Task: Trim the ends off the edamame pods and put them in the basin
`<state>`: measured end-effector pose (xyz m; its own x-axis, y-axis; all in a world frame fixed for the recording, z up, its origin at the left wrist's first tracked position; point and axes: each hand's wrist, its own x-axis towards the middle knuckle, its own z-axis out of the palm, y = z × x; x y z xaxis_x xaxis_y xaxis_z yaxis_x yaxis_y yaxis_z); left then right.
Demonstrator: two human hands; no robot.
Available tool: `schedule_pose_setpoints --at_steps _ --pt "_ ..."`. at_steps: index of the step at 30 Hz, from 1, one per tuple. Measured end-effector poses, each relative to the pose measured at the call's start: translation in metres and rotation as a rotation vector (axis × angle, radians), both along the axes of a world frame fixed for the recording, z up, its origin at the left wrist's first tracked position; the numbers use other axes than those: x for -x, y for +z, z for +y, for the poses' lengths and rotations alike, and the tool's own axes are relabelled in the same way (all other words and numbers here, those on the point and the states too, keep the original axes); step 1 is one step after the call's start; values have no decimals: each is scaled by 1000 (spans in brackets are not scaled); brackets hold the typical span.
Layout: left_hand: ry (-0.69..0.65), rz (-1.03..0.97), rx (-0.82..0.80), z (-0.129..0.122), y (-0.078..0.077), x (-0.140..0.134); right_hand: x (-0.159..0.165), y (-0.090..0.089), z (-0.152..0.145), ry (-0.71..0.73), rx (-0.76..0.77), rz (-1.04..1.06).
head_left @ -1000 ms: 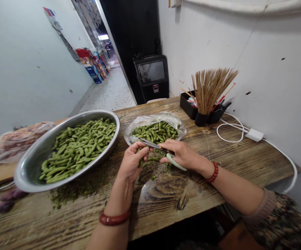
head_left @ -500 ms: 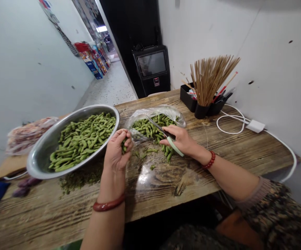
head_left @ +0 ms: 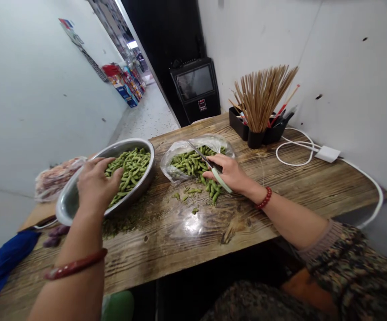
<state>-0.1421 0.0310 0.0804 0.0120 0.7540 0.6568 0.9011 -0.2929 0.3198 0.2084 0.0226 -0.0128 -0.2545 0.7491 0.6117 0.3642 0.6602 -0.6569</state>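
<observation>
Over the metal basin (head_left: 153, 162), my left hand (head_left: 96, 183) is spread, thumb and fingers apart, with nothing visible in it. Green edamame pods (head_left: 133, 167) fill much of the basin; my hand covers some of them. My right hand (head_left: 228, 173) grips scissors (head_left: 220, 180) with pale green handles, blades pointing up and to the left. Under the blades lies a clear plastic bag (head_left: 169, 162) of more pods (head_left: 189, 161). Several loose pods (head_left: 214, 191) have spilled onto the wood in front of the bag.
Trimmings (head_left: 122, 223) lie below the basin on the wooden table (head_left: 180, 249). A black holder (head_left: 256, 139) with wooden sticks stands at the back right, beside a white cable and adapter (head_left: 327, 154). On the left are a bag of pinkish food (head_left: 56, 178) and a blue cloth (head_left: 10, 258).
My left hand has moved left from the table to above the basin and opened, letting go of the pods it held. My right hand still holds the scissors near the bag. The view has shifted slightly.
</observation>
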Motion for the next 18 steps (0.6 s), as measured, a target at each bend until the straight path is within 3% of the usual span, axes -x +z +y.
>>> schedule_pose_setpoints --at_steps 3,7,10,14,18 --pt "-139 93 118 -19 -23 -46 0 0 2 -12 20 32" --pt "-420 179 369 -49 -73 -121 0 -2 3 -21 11 28" --pt "-487 279 419 -60 -104 -152 1 -3 4 -14 1 7" --pt "-438 306 384 -59 -119 -143 2 -3 4 -19 -10 -9" --pt "-330 248 359 -56 -117 -88 2 0 2 -7 -15 -12"
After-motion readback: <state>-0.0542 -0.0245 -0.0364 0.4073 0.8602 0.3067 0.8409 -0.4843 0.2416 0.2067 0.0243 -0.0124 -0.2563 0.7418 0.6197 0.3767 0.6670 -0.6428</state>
